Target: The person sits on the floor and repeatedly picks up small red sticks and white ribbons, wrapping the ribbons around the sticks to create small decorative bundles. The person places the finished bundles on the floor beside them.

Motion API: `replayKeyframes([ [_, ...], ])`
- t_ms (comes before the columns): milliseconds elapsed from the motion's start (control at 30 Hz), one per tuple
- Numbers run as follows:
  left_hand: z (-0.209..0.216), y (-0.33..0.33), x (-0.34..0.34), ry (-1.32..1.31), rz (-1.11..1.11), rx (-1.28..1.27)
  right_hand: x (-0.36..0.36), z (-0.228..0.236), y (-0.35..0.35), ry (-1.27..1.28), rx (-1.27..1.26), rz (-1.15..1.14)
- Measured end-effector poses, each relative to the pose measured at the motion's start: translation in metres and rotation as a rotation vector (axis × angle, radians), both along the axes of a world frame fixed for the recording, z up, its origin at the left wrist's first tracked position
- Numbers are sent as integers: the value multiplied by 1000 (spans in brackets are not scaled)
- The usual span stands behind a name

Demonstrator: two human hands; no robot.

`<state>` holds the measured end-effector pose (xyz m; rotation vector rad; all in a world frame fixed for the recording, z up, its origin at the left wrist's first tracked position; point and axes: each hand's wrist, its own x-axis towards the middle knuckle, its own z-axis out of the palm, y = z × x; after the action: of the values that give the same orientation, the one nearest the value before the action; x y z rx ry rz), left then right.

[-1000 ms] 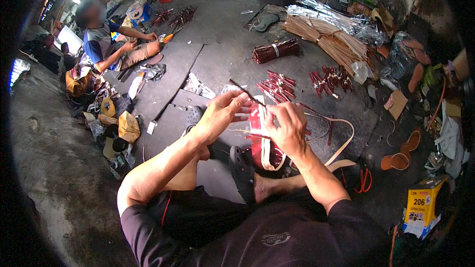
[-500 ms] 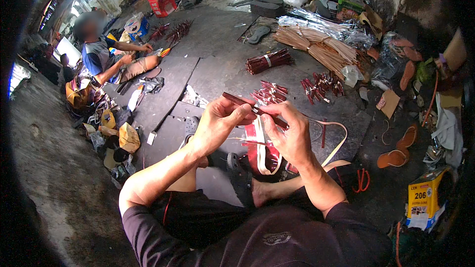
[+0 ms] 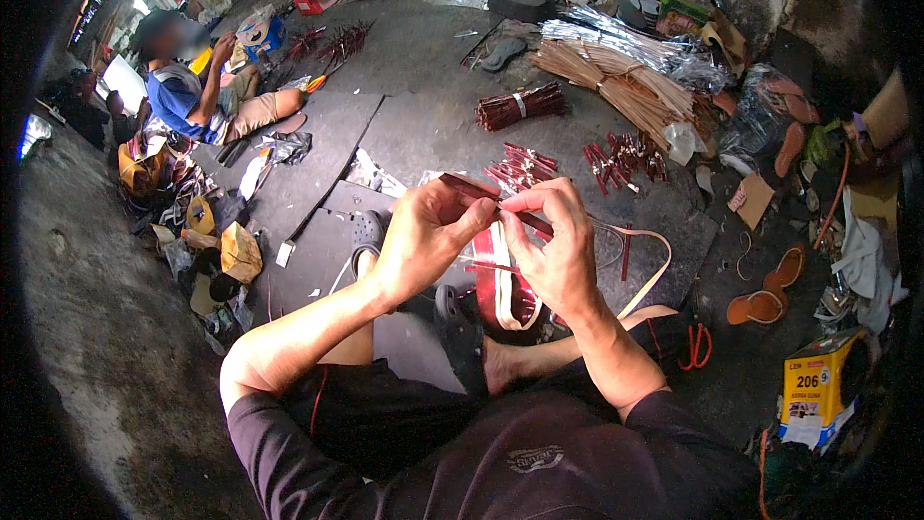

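A narrow dark red strip [image 3: 466, 186], glossy like leather or vinyl, is held slantwise between my hands above the floor. My left hand [image 3: 423, 236] pinches its left part between thumb and fingers. Close beside it, my right hand [image 3: 556, 246] pinches the strip near the middle, and its other end passes under my right fingers. Below my hands lie a cream-coloured band [image 3: 503, 299] bent in a loop and a wider red piece, partly hidden by my right hand. Just beyond them is a pile of short dark red strips [image 3: 523, 169] with whitish bits.
Another strip pile [image 3: 624, 162] and a tied dark red bundle [image 3: 521, 107] lie farther off. Tan strips [image 3: 626, 87] spread at the back right. Red-handled scissors [image 3: 697, 348], brown sandals [image 3: 770, 291] and a yellow can [image 3: 811, 390] are at right. A co-worker [image 3: 185, 101] sits at left.
My right fingers have shifted left along the strip, closer to my left fingertips, and the strip has turned slightly. The co-worker has raised a hand and leaned.
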<state>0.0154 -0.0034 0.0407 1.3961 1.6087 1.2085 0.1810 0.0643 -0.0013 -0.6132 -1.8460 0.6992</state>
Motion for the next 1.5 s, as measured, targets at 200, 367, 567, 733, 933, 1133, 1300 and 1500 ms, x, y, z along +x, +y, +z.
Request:
replayKeyframes([
  [200,2,1,2,-140,-5,-41,3,4,1,13,-12,31],
  [367,-3,2,0,-232,-10,-61,5,6,-2,16,-14,13],
  [567,-5,3,0,-220,-28,-36,2,2,-2,-29,92,-49],
  [733,-10,1,0,-57,-32,0,2,-3,3,-60,47,14],
  [933,4,0,2,-79,-92,-72,3,-16,10,37,-115,217],
  [1133,-3,4,-6,-160,-121,-150,11,-17,17,32,-117,317],
  [1300,-12,6,-6,-165,-131,-84,17,-9,8,161,-761,449],
  [1500,-18,6,-8,-74,-150,-96,18,-22,12,262,-1019,601],
])
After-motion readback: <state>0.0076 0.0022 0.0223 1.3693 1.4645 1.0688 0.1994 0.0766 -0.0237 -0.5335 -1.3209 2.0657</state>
